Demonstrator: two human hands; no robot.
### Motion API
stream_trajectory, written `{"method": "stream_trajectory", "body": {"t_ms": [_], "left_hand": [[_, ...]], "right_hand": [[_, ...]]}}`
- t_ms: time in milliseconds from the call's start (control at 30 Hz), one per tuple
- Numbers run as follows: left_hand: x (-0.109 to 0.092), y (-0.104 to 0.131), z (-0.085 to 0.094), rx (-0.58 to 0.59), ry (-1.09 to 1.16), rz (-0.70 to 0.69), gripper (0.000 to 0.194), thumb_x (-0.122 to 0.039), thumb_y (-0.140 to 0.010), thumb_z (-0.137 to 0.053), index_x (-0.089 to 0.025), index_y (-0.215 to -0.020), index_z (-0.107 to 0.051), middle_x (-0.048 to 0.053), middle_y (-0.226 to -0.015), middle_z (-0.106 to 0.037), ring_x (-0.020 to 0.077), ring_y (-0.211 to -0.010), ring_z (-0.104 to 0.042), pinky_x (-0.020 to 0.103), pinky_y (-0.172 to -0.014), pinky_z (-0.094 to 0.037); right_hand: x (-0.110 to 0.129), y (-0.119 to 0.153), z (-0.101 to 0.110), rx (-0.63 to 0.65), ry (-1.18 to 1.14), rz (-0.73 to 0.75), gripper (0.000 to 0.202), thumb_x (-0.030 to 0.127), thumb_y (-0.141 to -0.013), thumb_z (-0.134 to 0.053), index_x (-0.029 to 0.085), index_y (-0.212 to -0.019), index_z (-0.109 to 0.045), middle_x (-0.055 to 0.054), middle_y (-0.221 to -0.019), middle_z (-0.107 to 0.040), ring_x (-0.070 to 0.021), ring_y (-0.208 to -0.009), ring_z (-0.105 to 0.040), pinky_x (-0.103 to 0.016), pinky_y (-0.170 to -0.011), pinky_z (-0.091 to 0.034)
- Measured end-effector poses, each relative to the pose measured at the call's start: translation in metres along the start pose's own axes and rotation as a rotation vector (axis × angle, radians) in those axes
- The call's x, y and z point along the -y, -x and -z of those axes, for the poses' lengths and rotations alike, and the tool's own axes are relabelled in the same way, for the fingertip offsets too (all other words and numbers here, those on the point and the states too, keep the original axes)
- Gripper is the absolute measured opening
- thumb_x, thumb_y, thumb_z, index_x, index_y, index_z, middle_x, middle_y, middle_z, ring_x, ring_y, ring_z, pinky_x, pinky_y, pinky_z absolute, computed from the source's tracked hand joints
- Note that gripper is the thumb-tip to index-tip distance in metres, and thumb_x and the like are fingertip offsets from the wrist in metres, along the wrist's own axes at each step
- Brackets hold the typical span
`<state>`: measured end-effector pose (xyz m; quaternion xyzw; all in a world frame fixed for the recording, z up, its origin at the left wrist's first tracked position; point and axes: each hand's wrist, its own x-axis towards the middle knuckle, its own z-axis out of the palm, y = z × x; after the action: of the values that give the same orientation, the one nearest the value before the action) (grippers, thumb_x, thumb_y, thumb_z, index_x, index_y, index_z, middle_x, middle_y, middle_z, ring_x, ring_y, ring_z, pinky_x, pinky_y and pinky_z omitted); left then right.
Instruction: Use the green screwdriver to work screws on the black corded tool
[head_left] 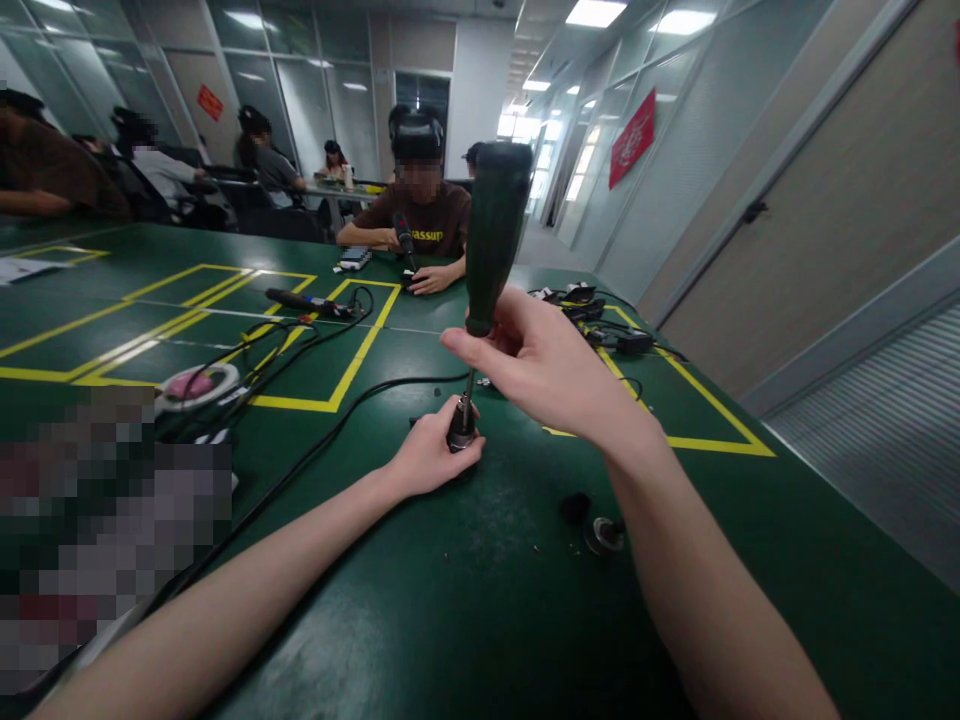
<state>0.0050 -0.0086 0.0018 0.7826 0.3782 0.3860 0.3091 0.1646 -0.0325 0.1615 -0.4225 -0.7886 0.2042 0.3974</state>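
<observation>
Green table [495, 570] (yellow-taped), glass-walled room.

Large green desk [337, 640] fills my foreground, yellow tape outlines [352, 370] on its top, glossy, light reflected lower left. Left and rear: glass partition walls [300, 110] in dark frames, beige panels between. I see black office chairs [277, 215] along the far side, a second, pale-topped table [337, 190] further back. White wall section [484, 75] behind, right of a dark doorway [421, 92]. Corridor [540, 245] runs off right of centre, bright windows [581, 165] at its far end. Right side: frosted glass panels [690, 150] with a red decoration [633, 138], beige door [817, 230] with dark handle [756, 211], tilted in my view. Rectangular ceiling lights [596, 12] on, cool white.
</observation>
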Motion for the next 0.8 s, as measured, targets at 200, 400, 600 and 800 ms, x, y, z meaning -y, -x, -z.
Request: {"method": "stream_trajectory", "body": {"t_ms": [200, 400, 600, 800], "left_hand": [[-0.001, 0.000, 0.000, 0.040, 0.022, 0.049, 0.018, -0.030, -0.086, -0.065, -0.024, -0.095, -0.051, 0.000, -0.082, -0.075, 0.0185, -0.072, -0.069, 0.030, -0.072, -0.051], [0.000, 0.000, 0.000, 0.048, 0.045, 0.056, 0.017, -0.028, -0.084, -0.063, -0.024, -0.093, -0.050, -0.001, -0.079, -0.073, 0.0169, -0.068, -0.066, 0.028, -0.070, -0.050], [0.000, 0.000, 0.000, 0.038, 0.066, 0.055, 0.020, -0.027, -0.081, -0.066, -0.024, -0.093, -0.050, -0.003, -0.077, -0.071, 0.0154, -0.066, -0.064, 0.027, -0.069, -0.050], [0.003, 0.001, -0.001, 0.044, 0.092, 0.050, 0.020, -0.027, -0.081, -0.066, -0.024, -0.094, -0.051, -0.002, -0.077, -0.073, 0.0168, -0.069, -0.069, 0.028, -0.070, -0.052]], "right_hand": [[0.004, -0.002, 0.002, -0.082, 0.040, 0.031, 0.021, 0.036, -0.093, -0.077, 0.020, -0.089, -0.065, 0.001, -0.077, -0.061, -0.0145, -0.069, -0.053, -0.032, -0.065, -0.037], [0.005, -0.001, 0.008, -0.087, -0.058, 0.001, 0.018, 0.022, -0.086, -0.079, 0.016, -0.103, -0.077, 0.001, -0.078, -0.067, -0.0133, -0.068, -0.057, -0.031, -0.065, -0.043], [0.007, 0.002, 0.013, -0.081, -0.133, -0.007, 0.044, 0.024, -0.077, -0.089, 0.016, -0.118, -0.077, -0.001, -0.086, -0.071, -0.0157, -0.072, -0.062, -0.033, -0.065, -0.051], [0.009, 0.004, 0.015, -0.074, -0.267, -0.006, 0.067, 0.038, -0.070, -0.096, 0.019, -0.130, -0.071, 0.000, -0.087, -0.075, -0.0191, -0.074, -0.070, -0.036, -0.069, -0.061]]}}
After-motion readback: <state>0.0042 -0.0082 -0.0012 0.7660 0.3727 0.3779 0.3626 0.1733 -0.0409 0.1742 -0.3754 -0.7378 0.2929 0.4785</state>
